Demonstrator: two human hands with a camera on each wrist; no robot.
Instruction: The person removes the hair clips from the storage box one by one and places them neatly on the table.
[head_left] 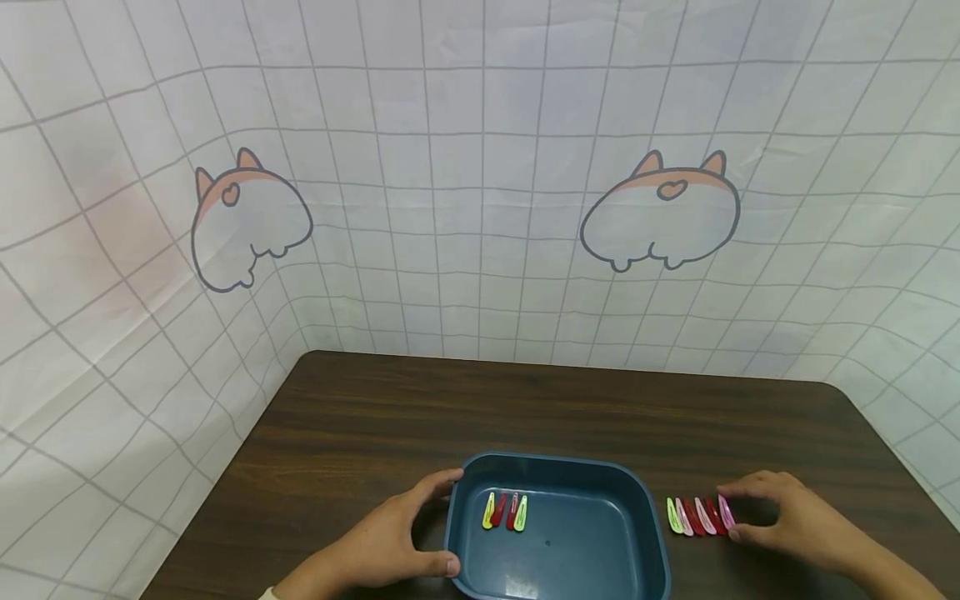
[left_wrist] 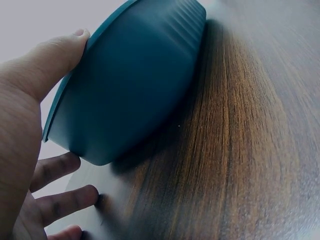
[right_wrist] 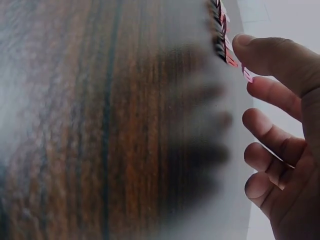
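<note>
A dark blue tray (head_left: 558, 471) sits at the table's near edge. My left hand (head_left: 448, 523) grips its left wall, thumb (left_wrist: 55, 55) on the rim, fingers against the side of the tray (left_wrist: 135, 85). Inside lie several hair clips (head_left: 505, 510), yellow and red. Right of the tray a row of clips (head_left: 693, 517), green, pink and red, lies on the wood. My right hand (head_left: 733, 514) has thumb and forefinger closed about the rightmost pink clip (head_left: 726, 510), which still lies in the row. In the right wrist view the pink clip (right_wrist: 247, 75) shows between my right hand's (right_wrist: 247, 65) thumb and forefinger.
The dark wooden table (head_left: 570, 408) stretches away from the tray toward a white grid-patterned cloth (head_left: 480, 208) with cartoon animal prints, which closes off the back and both sides. The table's right corner is rounded.
</note>
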